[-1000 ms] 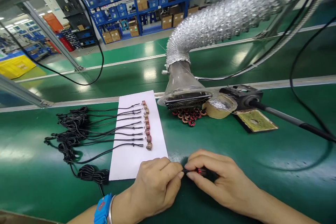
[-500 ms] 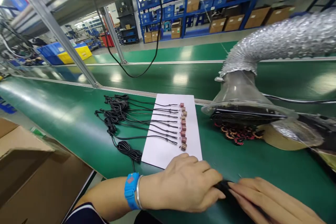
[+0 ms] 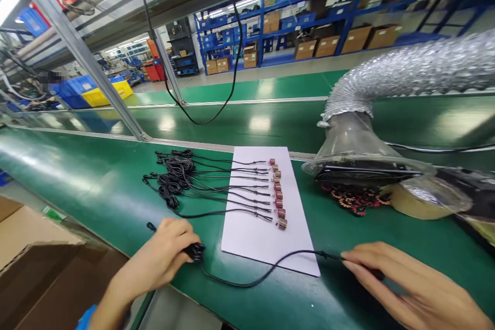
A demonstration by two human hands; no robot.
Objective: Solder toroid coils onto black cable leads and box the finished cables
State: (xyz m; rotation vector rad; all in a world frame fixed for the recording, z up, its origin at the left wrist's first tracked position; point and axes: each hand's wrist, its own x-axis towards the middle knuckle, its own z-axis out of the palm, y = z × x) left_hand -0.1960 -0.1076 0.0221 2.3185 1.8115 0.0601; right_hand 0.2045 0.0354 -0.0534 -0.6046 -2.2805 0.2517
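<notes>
Black cable (image 3: 247, 285), white sheet (image 3: 251, 240), green bench (image 3: 96, 180)
Coppery-red coils (image 3: 279, 203) at five o'clock; ribbed silver duct (image 3: 417, 69) at two.

A cable bundle (image 3: 196, 252) is sitting in the left fingers (image 3: 185, 240), its lead (image 3: 247, 285) running rightward across the near edge of a sheet (image 3: 247, 237) to the right fingers (image 3: 363, 250). Coiled cables (image 3: 178, 167) are lying behind the left fingers; a box (image 3: 50, 283) is standing left of them. Between and beyond both hands' fingers, the sheet is bearing cable ends (image 3: 257, 214), with coils (image 3: 279, 203) lying to their right. Behind the right fingers, a hood (image 3: 350, 136) is overhanging piled rings (image 3: 358, 201).
</notes>
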